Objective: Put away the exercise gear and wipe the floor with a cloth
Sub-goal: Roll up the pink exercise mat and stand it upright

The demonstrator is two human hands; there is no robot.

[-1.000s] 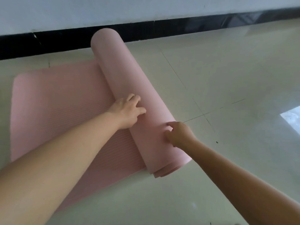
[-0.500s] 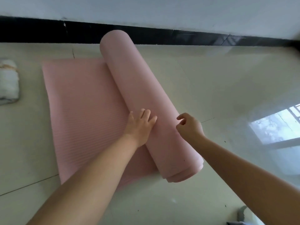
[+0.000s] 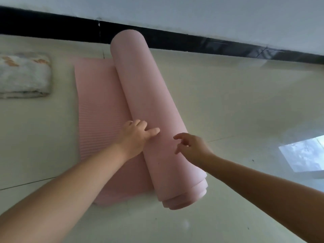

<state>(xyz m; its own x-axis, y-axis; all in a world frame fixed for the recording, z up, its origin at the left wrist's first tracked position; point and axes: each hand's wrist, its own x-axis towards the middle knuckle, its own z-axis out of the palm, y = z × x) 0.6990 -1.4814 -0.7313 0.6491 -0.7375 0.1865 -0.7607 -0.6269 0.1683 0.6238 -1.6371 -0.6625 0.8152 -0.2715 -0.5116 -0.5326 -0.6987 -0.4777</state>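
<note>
I see the pink yoga mat [image 3: 154, 120] mostly rolled, the roll's long axis running from near right, where its layered end faces me, to far left at the black skirting board [image 3: 192, 43]. The flat part not yet rolled [image 3: 98, 109] lies on the roll's left side, so I judge the next push goes leftward across that axis.

My left hand [image 3: 135, 137] rests on the roll at the seam where it meets the flat part, fingers bent over the curve, thumb laid out straight along the roll. It presses rather than grips. My right hand [image 3: 190, 146] is at the roll's right flank, fingers loosely spread and holding nothing. I cannot tell whether its fingertips touch the mat. Both hands sit toward the near end; the left is nearer the seam, so the far end may lag and the roll may go crooked.

The floor [image 3: 228, 102] is pale, glossy tile reflecting a window at right. A folded cloth [image 3: 24, 76] lies at the left, apart from the mat, beside a white wall [image 3: 175, 13].
</note>
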